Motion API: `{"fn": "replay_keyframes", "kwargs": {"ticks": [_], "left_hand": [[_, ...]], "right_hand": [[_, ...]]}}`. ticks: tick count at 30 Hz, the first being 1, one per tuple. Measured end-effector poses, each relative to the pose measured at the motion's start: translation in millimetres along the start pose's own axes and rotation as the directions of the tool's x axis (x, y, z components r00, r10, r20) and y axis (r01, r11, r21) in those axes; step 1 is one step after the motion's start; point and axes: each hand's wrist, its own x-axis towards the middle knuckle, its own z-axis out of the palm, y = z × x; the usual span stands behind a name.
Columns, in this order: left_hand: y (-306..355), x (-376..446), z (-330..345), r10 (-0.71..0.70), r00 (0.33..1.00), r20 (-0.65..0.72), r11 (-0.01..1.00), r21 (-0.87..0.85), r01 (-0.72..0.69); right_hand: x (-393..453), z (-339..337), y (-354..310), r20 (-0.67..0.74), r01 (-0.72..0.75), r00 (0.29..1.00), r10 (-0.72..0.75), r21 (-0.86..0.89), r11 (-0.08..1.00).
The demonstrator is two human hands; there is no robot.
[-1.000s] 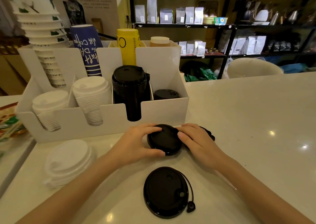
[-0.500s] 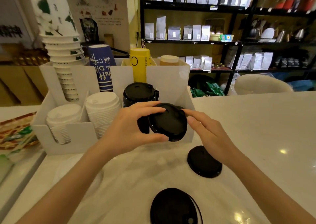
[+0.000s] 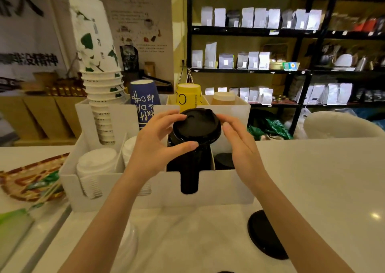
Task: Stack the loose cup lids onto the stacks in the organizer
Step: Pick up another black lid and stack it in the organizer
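Observation:
My left hand (image 3: 155,142) grips a black cup lid (image 3: 196,126) by its rim, thumb in front and fingers behind. It holds the lid tilted right above the tall black lid stack (image 3: 188,168) in the white organizer (image 3: 227,187). My right hand (image 3: 241,147) hovers beside the lid's right edge with fingers apart, barely touching it or just off it. A short black stack (image 3: 224,160) fills the right compartment. White lid stacks (image 3: 94,168) sit in the left compartments. Another loose black lid (image 3: 260,233) lies on the counter by my right forearm. Loose white lids (image 3: 130,243) lie by my left forearm.
Paper cup stacks stand in the organizer's back row: white-green (image 3: 100,97), blue (image 3: 144,103), yellow (image 3: 188,95), tan (image 3: 224,98). A patterned tray (image 3: 27,181) with packets lies at left. A white tub (image 3: 339,124) sits beyond the counter's far edge, before dark shelves.
Both hands lifted a black lid off the counter and carried it up and forward onto the top of the tall black stack. The view tilted upward.

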Motion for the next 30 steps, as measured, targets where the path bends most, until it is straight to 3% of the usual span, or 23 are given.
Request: {"fn": "replay_keyframes", "kwargs": {"ticks": [17,30], "left_hand": [[-25.0,7.1,0.0,-0.101,0.994,0.037,0.979,0.184,0.093],[-33.9,9.5,-6.5,-0.151,0.981,0.118,0.982,0.128,0.136]], "right_hand": [[4.8,14.5,31.7,0.172,-0.107,0.979,0.112,-0.037,0.994],[0.4,15.9,34.3,0.035,-0.038,0.998,0.043,-0.140,0.989]]}}
